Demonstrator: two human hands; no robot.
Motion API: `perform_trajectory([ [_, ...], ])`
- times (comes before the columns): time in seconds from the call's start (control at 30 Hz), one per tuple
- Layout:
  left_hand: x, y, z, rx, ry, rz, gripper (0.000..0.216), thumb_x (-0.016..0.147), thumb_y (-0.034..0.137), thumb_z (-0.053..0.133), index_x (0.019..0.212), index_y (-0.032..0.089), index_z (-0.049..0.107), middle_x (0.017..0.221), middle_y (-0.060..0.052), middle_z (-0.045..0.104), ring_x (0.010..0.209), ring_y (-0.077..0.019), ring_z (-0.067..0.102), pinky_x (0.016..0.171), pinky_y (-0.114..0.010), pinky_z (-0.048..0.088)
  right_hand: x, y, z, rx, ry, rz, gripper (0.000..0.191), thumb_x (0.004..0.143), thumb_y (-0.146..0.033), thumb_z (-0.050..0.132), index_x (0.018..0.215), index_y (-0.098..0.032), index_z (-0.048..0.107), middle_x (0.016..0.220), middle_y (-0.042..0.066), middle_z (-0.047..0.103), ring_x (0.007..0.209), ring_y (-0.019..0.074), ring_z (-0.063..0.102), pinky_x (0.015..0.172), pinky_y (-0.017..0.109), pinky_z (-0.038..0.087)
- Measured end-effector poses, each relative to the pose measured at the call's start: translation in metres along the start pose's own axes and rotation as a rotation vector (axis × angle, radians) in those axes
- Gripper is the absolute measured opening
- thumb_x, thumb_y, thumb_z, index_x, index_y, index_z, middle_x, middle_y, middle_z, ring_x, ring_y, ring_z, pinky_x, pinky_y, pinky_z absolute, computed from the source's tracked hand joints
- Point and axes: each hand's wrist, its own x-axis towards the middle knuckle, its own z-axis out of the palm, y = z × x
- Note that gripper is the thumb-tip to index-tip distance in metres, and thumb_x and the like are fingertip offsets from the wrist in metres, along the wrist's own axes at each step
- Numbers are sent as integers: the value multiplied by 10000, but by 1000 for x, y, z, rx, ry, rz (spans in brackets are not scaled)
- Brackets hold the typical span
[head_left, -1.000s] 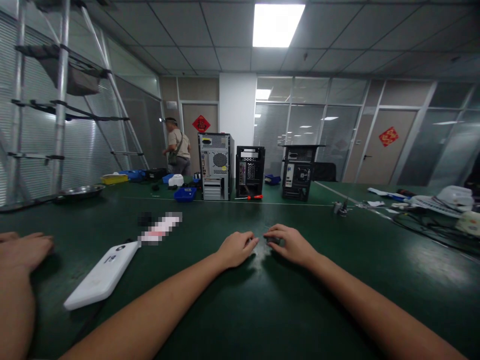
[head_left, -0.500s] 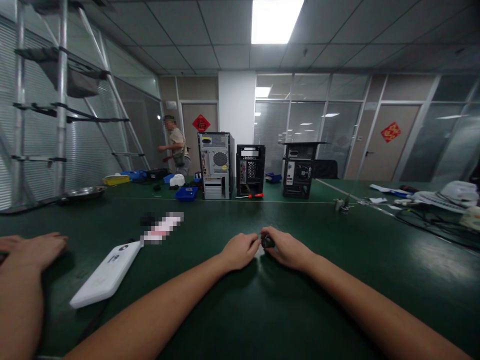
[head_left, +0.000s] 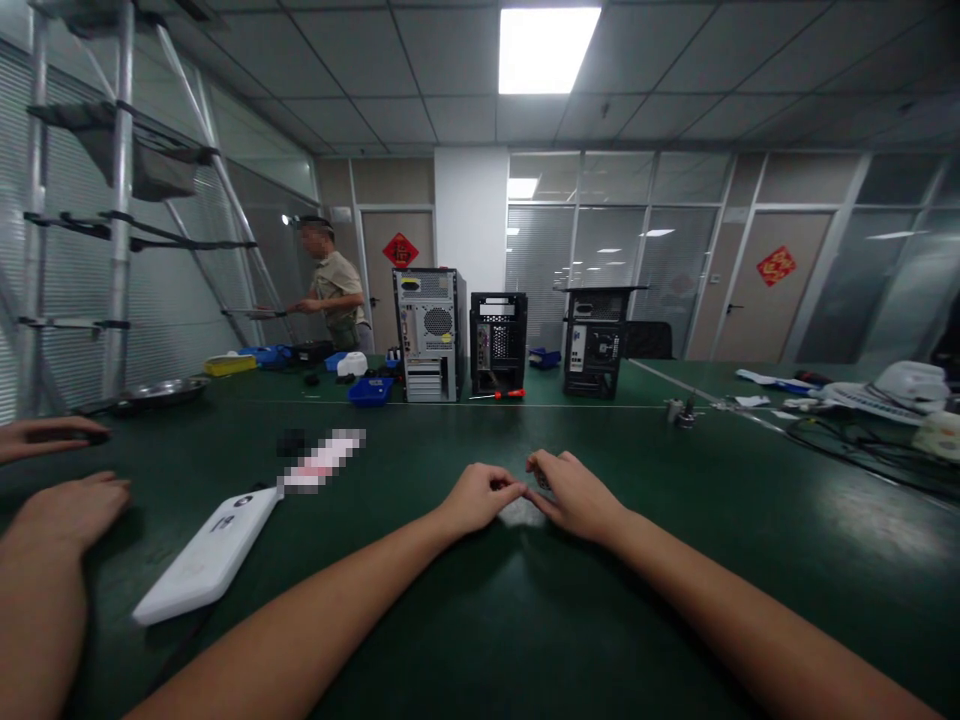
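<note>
My left hand and my right hand meet low over the green table, fingertips touching or nearly so. The right fingers curl round a small dark object; its kind is too small to make out. On the left, thumb and fingers are pressed together, and whatever they may hold is hidden. To the left of my forearm lies a white power strip, its dark cable running toward me.
Computer cases stand across the table, with a red screwdriver before them. A co-worker's hand rests at the left edge. Blue trays, a metal bowl, cables and a ladder surround. A person stands behind.
My right fingers have shifted round the small dark object, which shows less now, and my hands have come together. The co-worker's other hand has come further into view. The standing person has moved left.
</note>
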Motion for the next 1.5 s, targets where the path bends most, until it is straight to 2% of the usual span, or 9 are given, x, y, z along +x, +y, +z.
perform_trajectory([
  [0.1,-1,4,3,1,35,-9,396,881,458,569,846,124,779,733,-37,697,687,-157,567,634,-240,391,1,-8,6,-44,-12,-31,145,965,-288,488,1087,-210,507,994,63,665,894,201,622,833,358,382],
  [0.3,-4,4,3,63,37,-22,451,896,498,550,785,124,776,649,-10,647,632,-137,508,590,-232,343,1,-12,6,-75,-44,-69,155,983,-342,471,1045,-211,528,995,59,664,890,199,611,809,343,377],
  [0.43,-6,7,1,115,52,4,543,960,533,432,843,139,787,576,14,583,579,-129,472,575,-243,309,4,9,-2,-59,-6,-17,182,997,-341,429,1063,-213,541,1018,61,661,904,189,603,848,349,386],
  [0.53,-5,5,-2,180,40,15,507,967,504,429,883,160,792,587,6,609,574,-138,513,587,-251,321,-4,57,-8,-24,39,165,221,1004,-332,376,1078,-210,545,1046,71,654,907,185,602,862,355,405],
  [0.73,1,-12,-8,342,18,-53,399,942,432,469,874,172,763,790,-64,724,700,-184,628,639,-264,386,-62,194,-17,59,189,732,259,963,-383,412,1077,-207,564,1062,96,671,917,205,624,844,338,445],
  [0.87,1,-17,-11,459,10,-83,279,899,396,534,954,201,726,845,-70,722,734,-205,644,631,-271,402,-95,241,-22,72,248,898,312,957,-347,348,1104,-166,556,1001,132,695,887,227,649,797,345,473],
  [1.13,-4,-11,-13,565,-44,-73,241,894,389,526,996,232,678,890,-65,714,797,-226,663,650,-282,446,-104,250,-20,112,317,938,294,905,-382,413,1002,-203,626,1026,108,726,939,228,658,846,342,479],
  [1.37,-3,-12,-14,573,-60,-62,227,890,381,527,1000,237,664,879,-55,709,804,-221,663,637,-274,436,-107,236,-70,18,584,888,487,894,-575,406,936,-216,732,997,97,735,886,264,646,766,375,478],
  [1.5,-2,-13,-14,562,-57,-58,218,886,377,530,991,238,660,885,-53,707,796,-220,657,623,-274,424,-117,239,-89,-35,431,773,477,800,-631,568,988,-238,760,961,80,753,842,268,672,782,401,500],
])
